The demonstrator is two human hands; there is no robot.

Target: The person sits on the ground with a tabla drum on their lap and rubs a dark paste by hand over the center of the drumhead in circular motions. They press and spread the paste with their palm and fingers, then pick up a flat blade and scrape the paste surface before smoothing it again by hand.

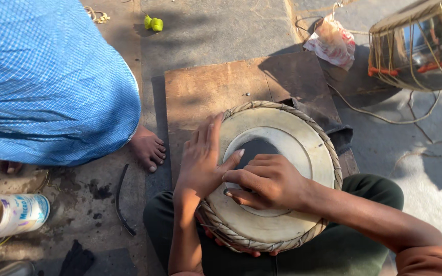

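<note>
Head view: your left hand [199,162] lies flat, open, on the drumhead [272,176] rim; right hand [269,180], fingers curled, presses its centre, nearer the dark patch [256,150].

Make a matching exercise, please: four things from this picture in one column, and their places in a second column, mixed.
Things:
1. drum head
2. green object
3. white container
4. crumpled plastic bag

Places:
A. lying at the left edge, on the ground
B. top, on the ground beyond the wooden board
C. under the left hand and the right hand
D. upper right, beside a second drum with lacing

Pairs: 1-C, 2-B, 3-A, 4-D
</note>
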